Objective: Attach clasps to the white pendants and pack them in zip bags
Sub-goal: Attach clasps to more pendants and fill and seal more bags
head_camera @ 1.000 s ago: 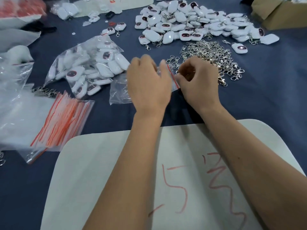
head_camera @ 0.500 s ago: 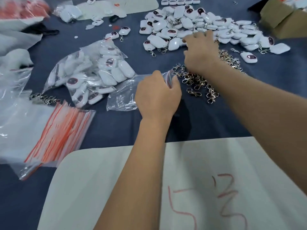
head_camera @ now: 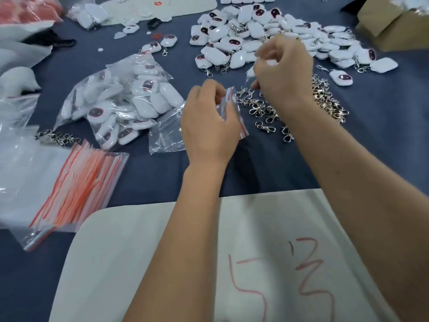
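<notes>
Pendant pinched in right hand, raised

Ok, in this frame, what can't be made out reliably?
- Head view: what the right hand holds; motion blur and its own curled fingers hide it. Something white shows, no more.
- Whether the small zip bag pinched by the left hand holds anything; the hand covers its mouth.
- The cardboard box: cut off by the frame's top-right edge.
- Clasps on the bagged pendants: glare on plastic.
</notes>
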Available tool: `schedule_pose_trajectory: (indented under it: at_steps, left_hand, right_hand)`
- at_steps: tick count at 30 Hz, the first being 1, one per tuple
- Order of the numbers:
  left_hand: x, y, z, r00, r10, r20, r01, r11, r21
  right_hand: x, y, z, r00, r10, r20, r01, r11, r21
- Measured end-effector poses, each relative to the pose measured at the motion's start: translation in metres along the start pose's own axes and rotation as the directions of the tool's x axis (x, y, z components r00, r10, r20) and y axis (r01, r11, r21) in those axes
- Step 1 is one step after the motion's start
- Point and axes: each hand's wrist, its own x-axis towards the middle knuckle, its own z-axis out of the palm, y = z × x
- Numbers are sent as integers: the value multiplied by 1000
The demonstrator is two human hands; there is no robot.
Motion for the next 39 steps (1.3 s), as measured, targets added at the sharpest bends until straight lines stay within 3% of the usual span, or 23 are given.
schedule_pose_trajectory:
  at_steps: [3,5,7,13,18,31,36,39]
  left_hand:
    - [-3,3,-5,989,146,28,-142,984,-109]
    - [-6,5,-8,985,151,89,-134,976,-171]
    - [-10,2,-9,987,101,127,-71,973,-221]
    - [-17,-7,-7,970,-33,240,85,975,-206]
    - [-11,-8,-8,947,-122,296,214,929,-302]
    - [-9,-5,-8,945,-76,319,182,931,-316]
    - [-6,-2,-5,958,-133,254,215,920,-328]
    - [-6,2,-5,942,-188,277,295,859,-418]
  right_hand:
    - [-39,-3,-4,967,213,142,-252,892,376]
    - [-61,1,-6,928,244,283,-369,718,590]
    - [-75,9,-10,918,226,327,-393,638,662]
    - [-88,23,-12,969,163,188,-238,826,511]
    - [-86,27,-8,974,133,181,-209,833,513]
    - [-85,32,-4,981,56,185,-143,858,494]
    - [-85,29,-5,975,44,217,-153,841,519]
    - [-86,26,-6,970,57,238,-177,834,523]
